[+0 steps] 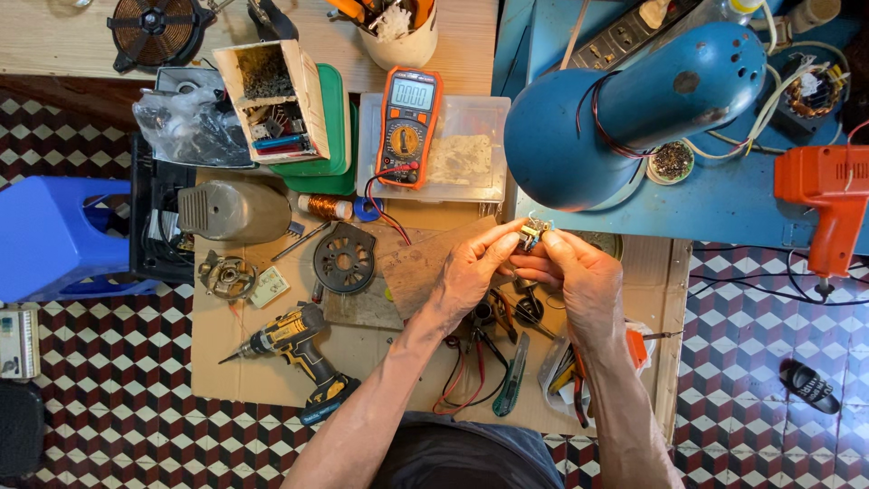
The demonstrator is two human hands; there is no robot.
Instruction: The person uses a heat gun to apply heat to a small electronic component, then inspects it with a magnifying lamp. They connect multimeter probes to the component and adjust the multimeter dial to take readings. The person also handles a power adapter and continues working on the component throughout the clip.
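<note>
**Small electrical part pinched between both hands over the cardboard**

Small electrical part [532, 232], yellowish with metal bits, sits just above the picture's centre, at about 1 o'clock from the middle of the cardboard sheet [226, 349]. Its exact kind is hard to make out: fingers cover most of it. The left hand [471, 272] grips it from 9 o'clock, thumb and forefinger closed narrowly on it; the right hand [579, 272] meets it from 3 o'clock, fingertips pinched on the same piece.

At 12 o'clock from the hands a blue lamp shade [625, 109] looms, hiding part of the blue table [724, 199] behind it. An orange multimeter [407, 113] lies at 11 o'clock on a clear plastic box [471, 158]. A yellow-and-black cordless drill [294, 349] lies at 8 o'clock, a round black vented plate [344, 258] at 9 o'clock.

Under the wrists, pliers and cutters [507, 362] are partly hidden by the forearms. An orange tool [828, 204] at 3 o'clock is cut off by the frame edge.
</note>
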